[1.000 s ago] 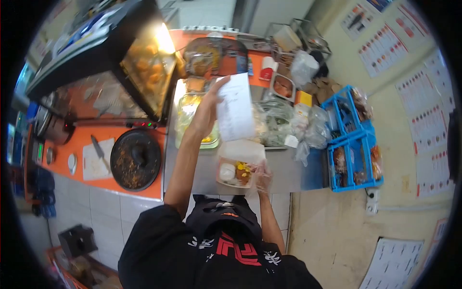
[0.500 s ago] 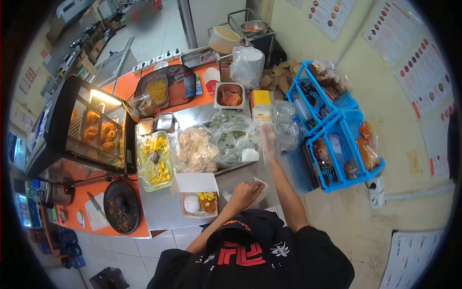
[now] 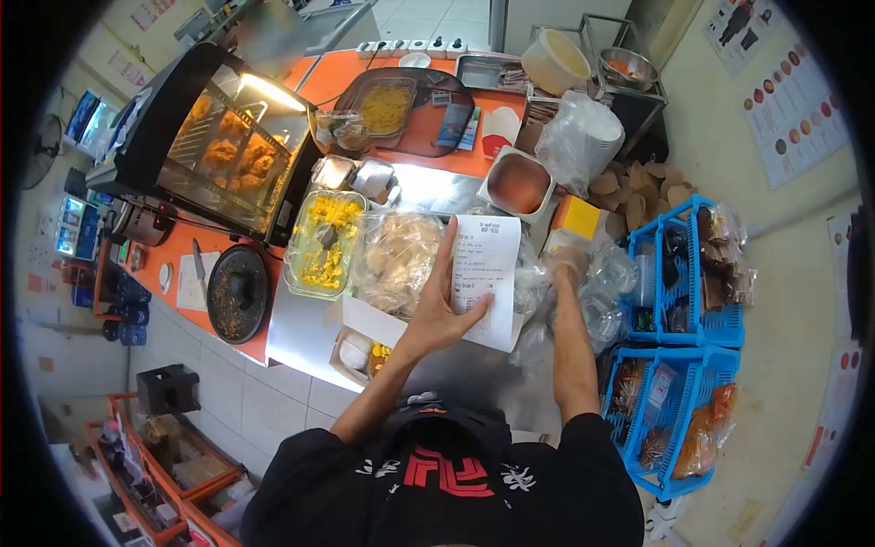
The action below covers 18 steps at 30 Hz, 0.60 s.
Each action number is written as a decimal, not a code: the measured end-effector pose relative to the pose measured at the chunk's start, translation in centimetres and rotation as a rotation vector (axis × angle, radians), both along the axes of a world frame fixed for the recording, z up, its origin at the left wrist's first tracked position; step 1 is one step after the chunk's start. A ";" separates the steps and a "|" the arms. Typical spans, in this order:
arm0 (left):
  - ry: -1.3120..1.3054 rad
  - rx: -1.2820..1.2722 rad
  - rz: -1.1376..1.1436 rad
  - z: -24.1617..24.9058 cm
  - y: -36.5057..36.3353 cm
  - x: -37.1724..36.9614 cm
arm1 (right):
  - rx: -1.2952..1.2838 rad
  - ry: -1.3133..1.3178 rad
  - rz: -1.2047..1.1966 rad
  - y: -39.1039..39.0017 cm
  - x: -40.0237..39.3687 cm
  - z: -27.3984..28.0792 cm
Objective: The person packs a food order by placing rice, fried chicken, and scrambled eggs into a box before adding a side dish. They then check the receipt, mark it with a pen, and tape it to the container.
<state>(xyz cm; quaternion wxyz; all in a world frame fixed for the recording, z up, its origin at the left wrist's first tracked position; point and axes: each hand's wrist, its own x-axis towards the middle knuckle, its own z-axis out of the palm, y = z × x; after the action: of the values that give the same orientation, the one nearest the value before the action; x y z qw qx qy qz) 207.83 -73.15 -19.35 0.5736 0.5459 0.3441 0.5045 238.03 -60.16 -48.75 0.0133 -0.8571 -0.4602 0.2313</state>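
My left hand [image 3: 442, 314] holds up a white printed receipt [image 3: 488, 283], with the thumb on its front and the fingers along its left edge. Beyond it, my right hand [image 3: 567, 264] reaches beside the yellow-and-white box [image 3: 574, 221], close to the clear plastic containers [image 3: 609, 278]; its fingers are blurred and partly hidden. Below my left wrist stands an open takeaway box [image 3: 344, 369] with white rice [image 3: 355, 350] and yellow egg pieces [image 3: 379, 354], partly covered by my forearm. A plastic bag of pale food [image 3: 396, 260] lies behind the left hand.
A glass dish of yellow food [image 3: 321, 246] stands left, near the lit warmer of fried chicken [image 3: 232, 150]. On the right are blue baskets [image 3: 674, 365] of packets. A metal pan of red food [image 3: 517, 184] sits at the back, and a stone mortar [image 3: 239, 292] at the left.
My left hand has raised the receipt from low over the counter to in front of the camera. The view has turned, and my right hand remains near the yellow-and-white box.
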 end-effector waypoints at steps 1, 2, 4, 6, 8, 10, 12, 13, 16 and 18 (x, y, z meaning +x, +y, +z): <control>0.011 0.002 0.010 0.1 0.4 0.4 | -0.008 0.038 0.032 0.3 0.1 0.1; 0.020 0.001 0.022 0.2 0.7 0.5 | -0.017 0.078 0.062 0.6 0.0 0.5; 0.032 0.005 0.024 -0.5 1.5 0.3 | 0.067 0.023 0.077 -0.3 -0.6 4.0; 0.099 0.040 0.030 -0.8 1.8 0.1 | 0.280 0.385 -0.052 -2.0 -1.3 9.2; 0.225 0.115 0.042 -0.4 1.8 -0.8 | 0.587 0.687 -0.257 -3.6 -3.2 15.0; 0.160 0.017 0.045 0.0 1.3 -1.5 | 0.689 0.587 -0.271 -3.4 -2.3 14.5; 0.145 -0.053 0.027 -0.2 0.3 -2.6 | 0.661 0.450 -0.234 -3.8 -0.4 12.3; 0.175 0.047 0.085 -0.5 -0.2 -2.9 | 0.717 0.412 -0.164 -3.3 1.3 10.8; 0.109 -0.085 0.072 -1.5 -2.5 -5.2 | 0.731 0.349 -0.165 -4.9 2.1 13.8; 0.052 -0.052 0.103 -0.8 -4.2 -6.4 | 0.803 0.405 -0.137 -4.7 4.9 10.6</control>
<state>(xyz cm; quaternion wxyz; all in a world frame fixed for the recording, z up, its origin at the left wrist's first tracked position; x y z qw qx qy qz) 201.39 -77.32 -20.12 0.5517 0.5253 0.3997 0.5098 242.96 -64.86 -38.12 0.4497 -0.7500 -0.4437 0.1958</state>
